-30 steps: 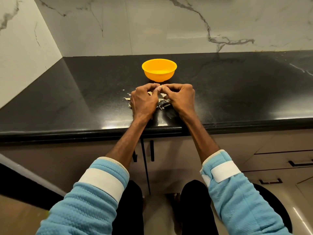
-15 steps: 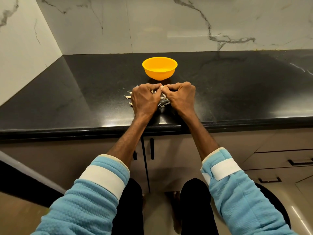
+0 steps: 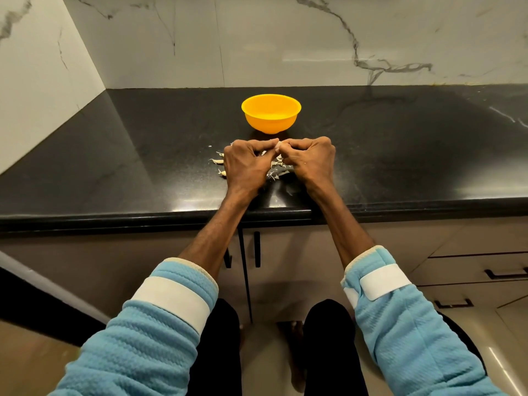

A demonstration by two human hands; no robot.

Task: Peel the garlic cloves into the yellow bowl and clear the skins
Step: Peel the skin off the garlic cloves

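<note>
We pinch garlic clove [image 3: 278, 144] with curled fingers of left hand [image 3: 245, 164] and right hand [image 3: 310, 160], just before yellow bowl [image 3: 270, 124]. Skins [image 3: 278, 171] scattered near bowl, not yet cleared. We judge peeling midway, clearing left

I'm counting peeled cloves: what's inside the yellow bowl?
The yellow bowl shows only bare yellow inner wall; no clove is visible. Its near wall hides the bottom, so cloves lying there cannot be ruled out.

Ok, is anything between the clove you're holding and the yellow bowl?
Nothing visible. The left hand and right hand pinch the clove just short of the bowl; only bare counter lies between. Skins sit under and left of the hands.
</note>
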